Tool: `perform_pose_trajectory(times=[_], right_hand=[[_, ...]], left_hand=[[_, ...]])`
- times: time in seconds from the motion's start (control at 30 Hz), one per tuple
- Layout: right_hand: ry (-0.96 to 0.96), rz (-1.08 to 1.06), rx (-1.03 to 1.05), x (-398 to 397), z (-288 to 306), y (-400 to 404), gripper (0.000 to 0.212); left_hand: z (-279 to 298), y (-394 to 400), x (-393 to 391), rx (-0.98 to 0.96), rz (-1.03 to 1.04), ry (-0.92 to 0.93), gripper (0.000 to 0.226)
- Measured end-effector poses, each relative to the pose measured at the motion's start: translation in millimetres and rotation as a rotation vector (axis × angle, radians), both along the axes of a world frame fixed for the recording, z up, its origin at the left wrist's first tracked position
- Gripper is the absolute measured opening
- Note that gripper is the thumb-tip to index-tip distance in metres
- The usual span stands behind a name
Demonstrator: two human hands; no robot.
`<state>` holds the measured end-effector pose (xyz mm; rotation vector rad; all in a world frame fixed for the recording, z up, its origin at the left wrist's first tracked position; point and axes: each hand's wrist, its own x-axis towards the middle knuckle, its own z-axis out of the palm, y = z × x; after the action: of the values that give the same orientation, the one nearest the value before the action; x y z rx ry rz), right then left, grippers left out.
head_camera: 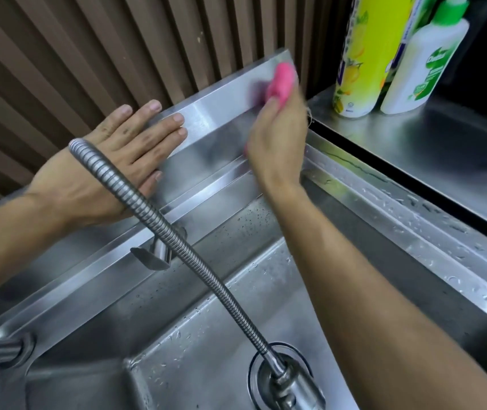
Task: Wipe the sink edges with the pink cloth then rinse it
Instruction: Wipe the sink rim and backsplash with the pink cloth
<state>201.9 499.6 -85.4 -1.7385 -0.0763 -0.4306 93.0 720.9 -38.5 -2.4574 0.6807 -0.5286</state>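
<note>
Behind the steel sink [414, 220] stands a brown ribbed wall, and at the far end of the raised back edge [206, 113] the right hand [277, 143] holds the pink cloth [280, 79], fingers curled tight around it. The left hand [112, 164] lies flat on this edge, fingers straight and slightly apart. I think a too wide stroke can hit the bottles [384, 54] just beside, or the wet cloth slips and skips the corner.

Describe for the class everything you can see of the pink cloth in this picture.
The pink cloth is bright pink, soft-looking and bunched into a small wad. The right hand grips it, fingers curled round it, and presses it against the upright steel back edge of the sink, near that edge's right end. Only its upper part shows above the fingers, slightly blurred.
</note>
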Motion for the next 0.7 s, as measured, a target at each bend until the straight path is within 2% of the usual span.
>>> perform_pose_trajectory(times=[0.03, 0.07, 0.13, 0.2, 0.27, 0.43, 0.53, 0.7], right_hand=[[-0.056, 0.089, -0.183, -25.4, -11.7, 2.4, 0.038], [-0.104, 0.173, -0.371, -52.2, -24.8, 7.2, 0.038], [-0.252, 0.325, -0.71, -94.4, -47.4, 17.4, 0.044], [-0.335, 0.421, -0.918, -100.6, -60.0, 17.1, 0.055], [-0.318, 0.439, -0.948, -77.6, -61.0, 3.4, 0.052], [-0.215, 0.357, -0.981, -47.1, -58.7, -9.2, 0.044], [-0.177, 0.273, -1.017, -40.0, -55.2, -12.7, 0.047], [0.008, 0.228, -1.116, -20.2, -39.4, -24.0, 0.058]], left_hand=[[-1.1, 1.2, -0.1, 0.01, -0.002, -0.005, 0.063], [-1.9, 3.0, 0.1, 0.026, -0.003, -0.011, 0.063], [-1.6, 6.1, 2.9, 0.052, -0.005, -0.024, 0.063], [0.3, 7.5, 4.0, 0.043, -0.021, -0.02, 0.063], [6.3, 5.7, 8.0, 0.03, -0.055, 0.01, 0.064], [26.2, -7.8, 38.4, 0.137, -0.125, 0.11, 0.068], [32.1, -18.3, 56.5, 0.178, -0.159, 0.149, 0.071], [39.7, -33.7, 79.8, 0.233, -0.184, 0.224, 0.073]])
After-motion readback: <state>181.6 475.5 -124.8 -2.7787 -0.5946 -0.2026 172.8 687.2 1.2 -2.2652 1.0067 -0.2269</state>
